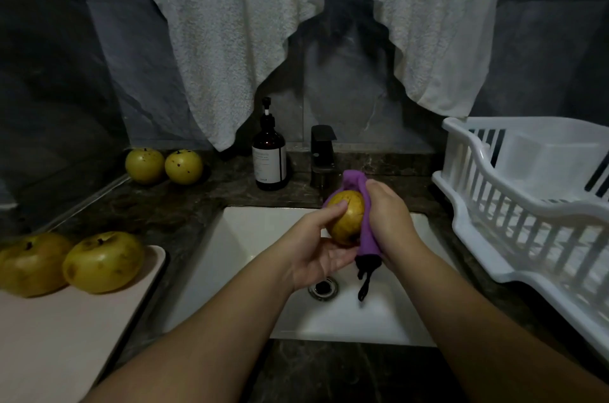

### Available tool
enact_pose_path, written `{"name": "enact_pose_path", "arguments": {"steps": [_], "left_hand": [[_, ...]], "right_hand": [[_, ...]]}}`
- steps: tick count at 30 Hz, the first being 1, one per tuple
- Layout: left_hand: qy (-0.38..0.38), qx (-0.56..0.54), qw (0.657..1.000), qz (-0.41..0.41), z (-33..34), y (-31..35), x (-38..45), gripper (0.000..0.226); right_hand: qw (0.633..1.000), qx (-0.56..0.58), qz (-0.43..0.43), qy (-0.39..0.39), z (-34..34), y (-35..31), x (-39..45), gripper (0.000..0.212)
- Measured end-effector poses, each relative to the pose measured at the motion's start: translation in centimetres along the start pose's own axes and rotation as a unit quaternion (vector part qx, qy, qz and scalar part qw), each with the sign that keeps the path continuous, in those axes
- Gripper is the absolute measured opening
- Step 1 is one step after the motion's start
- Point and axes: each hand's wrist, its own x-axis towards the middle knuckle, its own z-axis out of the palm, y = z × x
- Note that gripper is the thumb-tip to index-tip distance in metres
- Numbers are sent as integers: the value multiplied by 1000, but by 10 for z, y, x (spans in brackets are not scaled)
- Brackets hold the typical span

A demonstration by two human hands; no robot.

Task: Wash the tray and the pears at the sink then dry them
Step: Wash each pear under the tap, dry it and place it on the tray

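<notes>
Over the white sink (250, 238) my left hand (316, 244) grips a round yellow pear (347, 216) from below and the left, thumb on its top. My right hand (389, 218) holds a purple cloth (365, 238) against the pear's right side; a dark strap hangs from the cloth's lower end. A pale pink tray (66, 330) lies on the counter at the left with two pears on its far end, one (31, 264) at the frame's edge and another (103, 262) beside it. Two more pears, a left one (145, 165) and a right one (183, 167), sit at the back left of the counter.
A brown pump bottle (269, 158) and a black tap (323, 152) stand behind the sink. A white dish rack (527, 215) fills the counter on the right. A white towel (296, 23) hangs over the wall above. The drain (323, 289) lies below my hands.
</notes>
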Motion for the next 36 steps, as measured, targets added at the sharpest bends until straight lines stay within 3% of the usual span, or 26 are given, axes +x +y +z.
{"name": "enact_pose_path", "arguments": {"steps": [2,6,8,12,14,17,18,22,26,31,34,36], "left_hand": [[-18,-5,1000,-8,1,2,-2,64],[-38,-17,999,27,3,4,-4,62],[-20,-41,998,49,4,2,-1,67],[-37,-44,998,-11,2,5,-1,80],[-39,1,999,-37,-1,2,-1,78],[-42,-1,999,5,0,-2,3,68],[-40,-16,999,25,2,-1,3,67],[-22,-47,998,43,1,2,3,67],[-9,11,999,50,6,-7,4,54],[-35,-12,997,69,6,1,2,63],[-37,6,998,47,7,-2,4,62],[-39,14,998,52,7,-2,3,64]], "right_hand": [[999,-27,-27,-17,-1,0,-3,33],[969,-127,-208,-30,0,6,-7,30],[975,-113,-185,-52,0,9,-4,28],[999,-26,22,-14,1,10,3,39],[995,-87,-48,6,4,10,0,35],[966,-161,-204,5,4,8,-9,34],[967,-158,-202,-1,3,7,-8,33],[995,-87,-47,-16,4,8,0,35],[969,-194,-154,-2,10,10,-8,39],[996,-72,-54,13,1,-4,-2,45],[977,-168,-134,16,7,2,-9,42],[972,-155,-175,23,5,2,-9,38]]}}
